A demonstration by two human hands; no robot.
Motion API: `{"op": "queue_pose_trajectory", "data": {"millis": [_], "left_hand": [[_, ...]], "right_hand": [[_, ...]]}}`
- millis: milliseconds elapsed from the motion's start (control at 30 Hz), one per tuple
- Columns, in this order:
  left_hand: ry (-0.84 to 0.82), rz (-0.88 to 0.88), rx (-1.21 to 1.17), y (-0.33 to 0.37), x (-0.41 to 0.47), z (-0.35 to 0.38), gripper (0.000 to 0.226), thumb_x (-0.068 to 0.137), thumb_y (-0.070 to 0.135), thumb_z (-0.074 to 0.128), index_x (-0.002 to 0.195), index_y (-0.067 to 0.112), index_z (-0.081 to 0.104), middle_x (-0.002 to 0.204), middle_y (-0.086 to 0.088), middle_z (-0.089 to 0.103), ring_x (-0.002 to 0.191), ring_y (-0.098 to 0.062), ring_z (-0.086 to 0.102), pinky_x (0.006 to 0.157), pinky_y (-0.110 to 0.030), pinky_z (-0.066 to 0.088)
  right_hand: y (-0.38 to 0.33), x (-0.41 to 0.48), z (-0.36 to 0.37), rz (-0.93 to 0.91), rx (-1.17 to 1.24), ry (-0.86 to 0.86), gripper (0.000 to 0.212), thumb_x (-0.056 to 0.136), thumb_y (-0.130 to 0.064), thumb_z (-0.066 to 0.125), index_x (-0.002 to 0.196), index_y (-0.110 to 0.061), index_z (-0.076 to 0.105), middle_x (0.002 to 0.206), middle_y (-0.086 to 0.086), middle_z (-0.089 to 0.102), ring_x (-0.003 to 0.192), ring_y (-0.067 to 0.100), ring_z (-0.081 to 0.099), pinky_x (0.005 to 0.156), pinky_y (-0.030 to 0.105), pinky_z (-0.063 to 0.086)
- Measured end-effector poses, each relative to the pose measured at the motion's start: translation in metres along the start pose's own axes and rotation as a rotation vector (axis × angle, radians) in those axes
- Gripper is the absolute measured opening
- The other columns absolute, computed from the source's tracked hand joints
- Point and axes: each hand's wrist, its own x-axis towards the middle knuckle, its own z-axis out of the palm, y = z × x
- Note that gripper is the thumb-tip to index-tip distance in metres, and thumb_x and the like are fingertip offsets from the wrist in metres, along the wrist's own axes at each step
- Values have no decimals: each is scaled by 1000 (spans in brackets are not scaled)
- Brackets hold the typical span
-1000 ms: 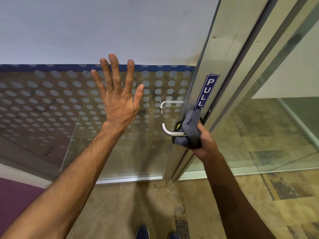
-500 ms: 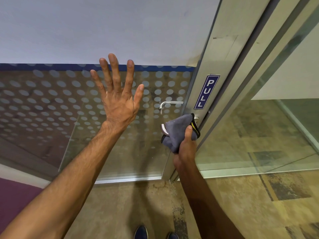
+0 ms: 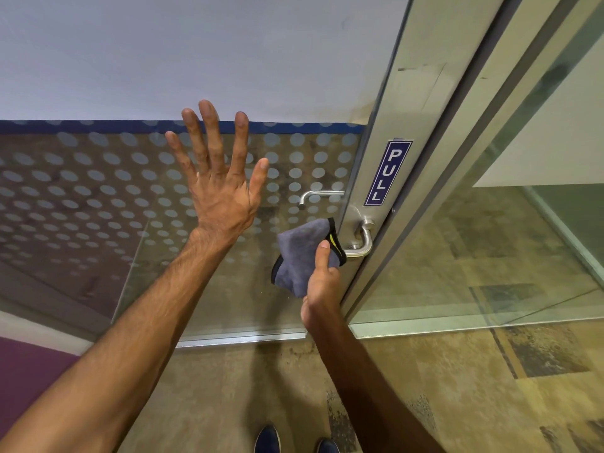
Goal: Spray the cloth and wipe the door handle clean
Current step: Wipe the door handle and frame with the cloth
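Note:
My right hand [image 3: 322, 276] grips a grey cloth [image 3: 300, 253] with a black and yellow edge, thumb up against it. The cloth covers the free end of the steel lever door handle [image 3: 364, 241], whose bend and base show to its right on the metal door frame [image 3: 392, 125]. My left hand [image 3: 219, 188] is spread flat, fingers apart, against the dotted glass door [image 3: 81, 191], left of the handle. A second handle [image 3: 318, 195] shows through the glass on the far side. No spray bottle is in view.
A blue PULL sign [image 3: 387, 173] sits on the frame above the handle. Clear glass panels [image 3: 490, 240] stand to the right. The floor [image 3: 457, 387] is mottled tan carpet, with my shoe tips [image 3: 268, 439] at the bottom edge.
My right hand slid the cloth leftward along the lever, from the bend near the frame out to the free end, baring the handle's base. My left hand stayed pressed on the glass.

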Motion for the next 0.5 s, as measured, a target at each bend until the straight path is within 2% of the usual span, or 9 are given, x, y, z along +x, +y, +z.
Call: {"op": "queue_pose_trajectory", "data": {"millis": [100, 167, 233, 267, 333, 367, 400, 433, 500], "left_hand": [[-8, -2, -3, 0, 0, -1, 76, 109, 52, 37, 165, 27, -9, 156, -38, 30, 153, -52, 9, 126, -51, -18], [-10, -18, 11, -1, -1, -2, 76, 109, 52, 37, 165, 25, -6, 157, -37, 27, 161, -35, -17, 126, -52, -18], [-14, -29, 26, -1, -1, -4, 73, 109, 51, 39, 165, 17, 5, 157, -38, 28, 158, -22, -28, 126, -51, -19], [-21, -30, 32, 0, -1, -5, 71, 109, 51, 38, 165, 15, 13, 157, -39, 29, 159, -26, -26, 126, -50, -19], [-39, -18, 34, 1, 0, -8, 65, 110, 52, 35, 161, 14, 26, 156, -41, 33, 159, -44, -4, 126, -49, -20], [-43, -16, 30, 1, 0, -9, 63, 110, 53, 34, 160, 15, 29, 156, -42, 33, 156, -47, 3, 126, -49, -20], [-47, -18, 24, 2, 0, -9, 63, 110, 53, 35, 160, 15, 28, 157, -41, 32, 157, -45, 0, 126, -49, -20], [-52, -26, 18, 1, 0, -10, 66, 110, 52, 36, 162, 15, 24, 158, -40, 30, 160, -37, -12, 125, -50, -20], [-56, -48, 7, 0, -1, -10, 73, 110, 52, 39, 166, 19, 8, 160, -37, 25, 157, -21, -30, 125, -49, -21]], "right_hand": [[1, -9, -1, 14, -50, -35, 33, 101, -50, 52, 103, -19, 64, 109, 6, 73, 108, 22, 71, 104, 43, 54], [2, -16, 0, 72, -89, -76, 29, 99, -51, 55, 93, -23, 58, 109, 7, 72, 108, 23, 71, 102, 43, 55], [4, -22, 2, 121, -118, -140, 30, 99, -50, 56, 95, -21, 56, 118, 11, 72, 110, 25, 71, 103, 45, 55], [4, -24, 3, 136, -123, -176, 31, 99, -50, 57, 98, -18, 57, 121, 13, 72, 111, 26, 71, 103, 46, 55], [4, -30, 2, 153, -128, -253, 39, 98, -49, 58, 111, -12, 60, 123, 14, 71, 111, 26, 71, 102, 45, 55], [3, -33, 1, 161, -121, -291, 45, 98, -48, 59, 119, -8, 61, 124, 15, 71, 113, 26, 71, 103, 45, 54], [3, -36, -2, 166, -99, -324, 49, 98, -47, 59, 125, -6, 62, 125, 15, 72, 114, 26, 70, 104, 44, 54], [2, -38, -7, 175, -57, -346, 49, 98, -45, 59, 127, -5, 63, 125, 16, 72, 115, 26, 70, 104, 42, 54], [-1, -43, -25, 209, 86, -386, 48, 98, -41, 57, 126, -2, 64, 127, 20, 69, 115, 31, 68, 100, 39, 54]]}}
